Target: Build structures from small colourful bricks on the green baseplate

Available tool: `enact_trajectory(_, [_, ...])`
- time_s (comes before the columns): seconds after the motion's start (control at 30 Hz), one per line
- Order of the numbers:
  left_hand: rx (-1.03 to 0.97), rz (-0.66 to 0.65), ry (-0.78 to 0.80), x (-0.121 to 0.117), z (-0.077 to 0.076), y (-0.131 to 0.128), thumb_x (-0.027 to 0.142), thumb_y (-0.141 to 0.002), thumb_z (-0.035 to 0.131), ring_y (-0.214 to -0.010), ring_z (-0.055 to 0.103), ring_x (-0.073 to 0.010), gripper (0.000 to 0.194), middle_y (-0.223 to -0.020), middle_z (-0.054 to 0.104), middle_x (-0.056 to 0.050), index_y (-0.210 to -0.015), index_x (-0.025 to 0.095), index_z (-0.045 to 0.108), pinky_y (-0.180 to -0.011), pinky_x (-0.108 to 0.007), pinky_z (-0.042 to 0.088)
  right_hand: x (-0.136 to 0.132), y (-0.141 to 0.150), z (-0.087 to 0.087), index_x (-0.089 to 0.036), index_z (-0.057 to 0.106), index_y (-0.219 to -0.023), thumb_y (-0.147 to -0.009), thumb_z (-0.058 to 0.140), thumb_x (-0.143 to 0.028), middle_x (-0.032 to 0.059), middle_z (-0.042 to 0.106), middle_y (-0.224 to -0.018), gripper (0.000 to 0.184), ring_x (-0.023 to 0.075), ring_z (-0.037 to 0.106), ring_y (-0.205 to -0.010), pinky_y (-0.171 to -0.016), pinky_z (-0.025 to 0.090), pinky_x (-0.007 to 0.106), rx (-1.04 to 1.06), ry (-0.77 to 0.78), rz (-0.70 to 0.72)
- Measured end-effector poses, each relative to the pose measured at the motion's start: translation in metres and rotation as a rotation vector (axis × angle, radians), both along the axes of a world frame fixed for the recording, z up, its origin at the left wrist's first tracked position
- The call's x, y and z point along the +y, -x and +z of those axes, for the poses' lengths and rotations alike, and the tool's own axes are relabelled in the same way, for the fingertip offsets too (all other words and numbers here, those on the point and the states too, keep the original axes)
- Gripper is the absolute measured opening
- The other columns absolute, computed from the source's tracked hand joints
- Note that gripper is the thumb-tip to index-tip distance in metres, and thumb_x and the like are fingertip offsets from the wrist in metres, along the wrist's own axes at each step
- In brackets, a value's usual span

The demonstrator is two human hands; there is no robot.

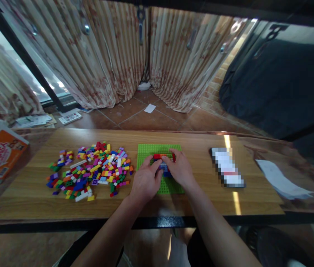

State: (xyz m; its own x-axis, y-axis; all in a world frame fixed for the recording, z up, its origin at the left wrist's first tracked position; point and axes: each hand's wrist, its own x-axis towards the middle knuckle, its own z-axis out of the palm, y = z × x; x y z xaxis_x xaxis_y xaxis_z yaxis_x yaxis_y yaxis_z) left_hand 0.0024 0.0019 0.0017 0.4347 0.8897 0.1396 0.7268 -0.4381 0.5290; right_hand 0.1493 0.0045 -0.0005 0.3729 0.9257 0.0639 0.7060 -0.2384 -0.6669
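Two hands (146,180) palm-down over baseplate (145,149)

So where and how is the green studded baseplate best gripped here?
Probably pinch the green studded baseplate at its far-left corner, coming from the far side: it looks thin and lies flat on the wooden table, and that corner is bare, while the left hand, right hand and brick build cover its middle.

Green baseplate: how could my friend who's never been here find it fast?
Find the wooden tabletop, then the heap of toy bricks on its left. Right of the heap, under the left hand and right hand, lies the green baseplate. Unlike the bricks, it's one broad, flat sheet.
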Motion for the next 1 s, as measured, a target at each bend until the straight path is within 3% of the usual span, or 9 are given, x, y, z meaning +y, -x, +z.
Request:
enact_trajectory(0.27, [-0.006, 0.003, 0.008, 0.001, 0.002, 0.001, 0.028, -0.091, 0.05, -0.122, 0.055, -0.0269, 0.038, -0.136, 0.05, -0.015, -0.127, 0.019, 0.059, -0.103, -0.042, 0.045, -0.003, -0.006, 0.003, -0.014, 0.06, -0.122, -0.086, 0.052, -0.046, 0.0167, 0.059, -0.121, 0.048, 0.0274, 0.057, -0.113, -0.098, 0.043, 0.042, 0.005, 0.017, 0.046])
enact_trajectory(0.5, [-0.012, 0.006, 0.012, 0.0, 0.001, 0.001, 0.031, -0.092, 0.049, -0.116, 0.058, -0.0251, 0.038, -0.135, 0.05, -0.013, -0.127, 0.021, 0.059, -0.1, -0.04, 0.047, -0.007, -0.031, -0.003, -0.011, 0.056, -0.124, -0.083, 0.052, -0.031, 0.0142, 0.066, -0.113, 0.046, 0.0204, 0.064, -0.095, -0.089, 0.05, 0.038, 0.369, -0.005, 0.103])
enact_trajectory(0.63, [-0.013, 0.007, 0.011, 0.0, 0.002, 0.001, 0.031, -0.092, 0.049, -0.119, 0.056, -0.0246, 0.038, -0.136, 0.05, -0.013, -0.127, 0.021, 0.058, -0.101, -0.039, 0.047, -0.011, -0.036, -0.005, -0.015, 0.056, -0.125, -0.073, 0.061, -0.025, 0.013, 0.064, -0.121, 0.053, 0.0204, 0.065, -0.099, -0.091, 0.05, 0.039, 0.477, 0.01, 0.143])
enact_trajectory(0.8, [-0.009, 0.0, 0.022, -0.001, 0.003, 0.001, 0.031, -0.092, 0.048, -0.121, 0.054, -0.0251, 0.038, -0.135, 0.05, -0.014, -0.127, 0.021, 0.058, -0.102, -0.04, 0.046, -0.012, -0.041, -0.007, -0.014, 0.055, -0.126, -0.07, 0.065, -0.029, 0.0137, 0.064, -0.121, 0.058, 0.0232, 0.064, -0.102, -0.092, 0.05, 0.042, 0.435, 0.043, 0.221])
enact_trajectory(1.0, [-0.004, 0.006, 0.025, -0.001, 0.004, 0.001, 0.031, -0.092, 0.048, -0.121, 0.054, -0.0259, 0.038, -0.135, 0.051, -0.014, -0.127, 0.021, 0.058, -0.102, -0.041, 0.046, -0.008, -0.038, -0.008, -0.015, 0.06, -0.12, -0.08, 0.059, -0.042, 0.0124, 0.067, -0.114, 0.048, 0.0234, 0.064, -0.099, -0.092, 0.049, 0.043, 0.249, 0.026, 0.164])
